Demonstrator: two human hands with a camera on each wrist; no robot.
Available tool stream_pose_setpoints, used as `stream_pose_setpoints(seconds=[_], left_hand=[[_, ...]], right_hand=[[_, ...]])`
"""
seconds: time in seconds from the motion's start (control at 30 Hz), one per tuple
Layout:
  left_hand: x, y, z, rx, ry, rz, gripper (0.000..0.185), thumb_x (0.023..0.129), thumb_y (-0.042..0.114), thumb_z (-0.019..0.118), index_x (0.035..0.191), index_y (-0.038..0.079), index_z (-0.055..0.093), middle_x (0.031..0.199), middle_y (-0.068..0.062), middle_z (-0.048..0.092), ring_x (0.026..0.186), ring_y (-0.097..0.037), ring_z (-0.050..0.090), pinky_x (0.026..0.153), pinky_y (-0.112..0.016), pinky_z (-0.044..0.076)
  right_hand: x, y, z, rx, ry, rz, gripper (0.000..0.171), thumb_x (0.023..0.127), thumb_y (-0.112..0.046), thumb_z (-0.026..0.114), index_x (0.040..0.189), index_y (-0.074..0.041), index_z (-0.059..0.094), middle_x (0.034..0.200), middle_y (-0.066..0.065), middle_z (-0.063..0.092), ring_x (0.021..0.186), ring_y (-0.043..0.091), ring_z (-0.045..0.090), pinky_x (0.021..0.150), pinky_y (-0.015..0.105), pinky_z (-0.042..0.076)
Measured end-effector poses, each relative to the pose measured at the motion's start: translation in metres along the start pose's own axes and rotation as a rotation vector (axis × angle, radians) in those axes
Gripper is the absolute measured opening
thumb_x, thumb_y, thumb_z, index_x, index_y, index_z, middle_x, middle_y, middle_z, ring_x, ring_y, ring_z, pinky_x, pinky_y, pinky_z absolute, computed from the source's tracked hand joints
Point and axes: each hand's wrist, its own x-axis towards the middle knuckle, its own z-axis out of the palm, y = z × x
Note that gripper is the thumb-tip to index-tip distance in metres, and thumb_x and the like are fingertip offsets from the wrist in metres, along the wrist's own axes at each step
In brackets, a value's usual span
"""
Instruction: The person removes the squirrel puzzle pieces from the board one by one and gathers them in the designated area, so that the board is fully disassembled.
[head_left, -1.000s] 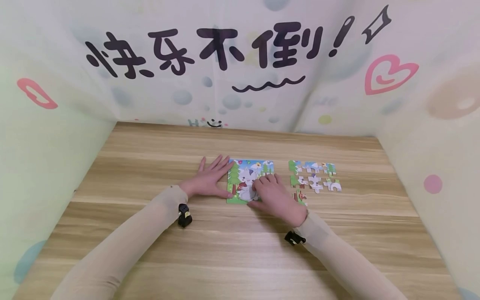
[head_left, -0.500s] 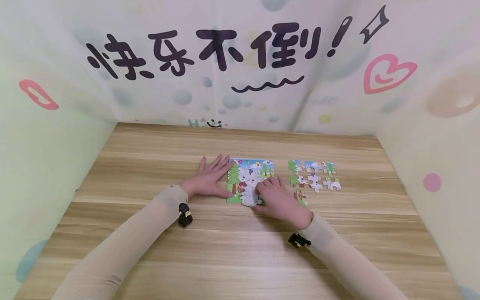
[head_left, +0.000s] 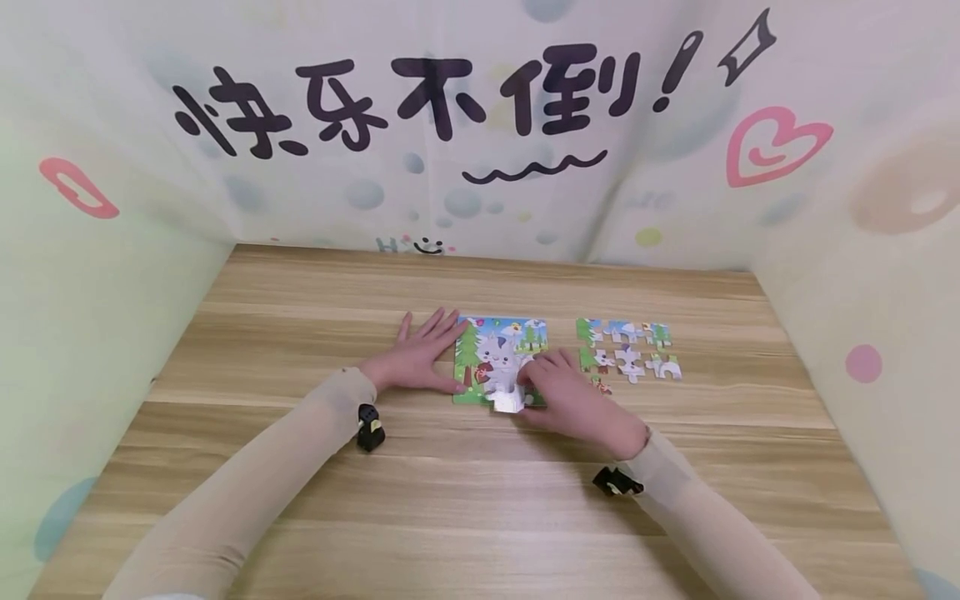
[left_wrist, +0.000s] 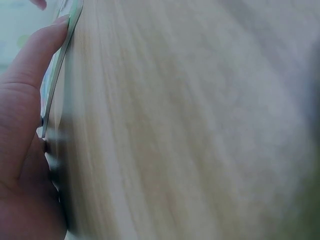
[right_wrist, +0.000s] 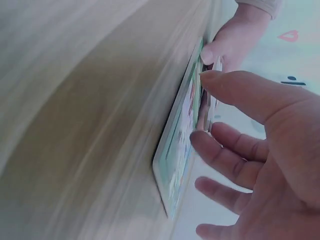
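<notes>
A square puzzle board [head_left: 469, 350] with a grey cat picture lies flat on the table. My left hand [head_left: 416, 360] is spread at its left side, fingertips and thumb on the board's edge; the left wrist view shows the thumb [left_wrist: 40, 52] on that edge. At the board's lower right, my right hand [head_left: 573, 402] pinches a grey-white puzzle piece [head_left: 508, 400], tilted and catching the light, overlapping the board's near edge. From the right wrist, the piece [right_wrist: 208, 116] shows between thumb and fingers, above the board's surface. The right hand covers the board's lower right corner.
Several loose puzzle pieces [head_left: 630, 364] lie in rows on the table to the right of the board, the nearest ones partly behind the right hand. Wood-grain table [head_left: 450, 508] spreads around, with a printed curtain [head_left: 360, 196] along the back and sides.
My right hand has drawn back to the right and toward me, and the pinched puzzle piece has tilted up from the picture. The left hand stays in place.
</notes>
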Motion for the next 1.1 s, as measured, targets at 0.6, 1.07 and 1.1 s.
stream_pose_setpoints(seconds=[0.6, 1.07, 1.1], left_hand=[[0.001, 0.001, 0.0, -0.002, -0.009, -0.012, 0.117, 0.086, 0.069, 0.072, 0.169, 0.02, 0.007, 0.176, -0.005, -0.006, 0.161, -0.029, -0.013, 0.119, -0.065, -0.021], [0.001, 0.001, 0.0, -0.01, -0.003, -0.005, 0.116, 0.086, 0.069, 0.072, 0.169, 0.019, 0.008, 0.176, -0.005, -0.006, 0.161, -0.029, -0.013, 0.119, -0.065, -0.021], [0.001, 0.001, 0.0, -0.009, -0.003, -0.005, 0.116, 0.086, 0.069, 0.072, 0.169, 0.019, 0.008, 0.176, -0.005, -0.006, 0.161, -0.029, -0.013, 0.119, -0.065, -0.021]], right_hand=[[-0.062, 0.05, -0.015, 0.066, 0.042, 0.078, 0.038, 0.082, -0.014, 0.089, 0.113, -0.003, 0.068, 0.103, 0.002, 0.071, 0.102, 0.023, 0.062, 0.094, 0.048, 0.051], [-0.104, 0.091, -0.035, 0.082, 0.063, 0.096, 0.036, 0.082, -0.013, 0.089, 0.108, -0.003, 0.068, 0.098, -0.001, 0.069, 0.095, 0.023, 0.063, 0.087, 0.048, 0.053], [-0.107, 0.095, -0.036, 0.089, 0.066, 0.099, 0.036, 0.081, -0.012, 0.089, 0.108, -0.002, 0.068, 0.099, -0.001, 0.069, 0.095, 0.023, 0.063, 0.086, 0.047, 0.053]])
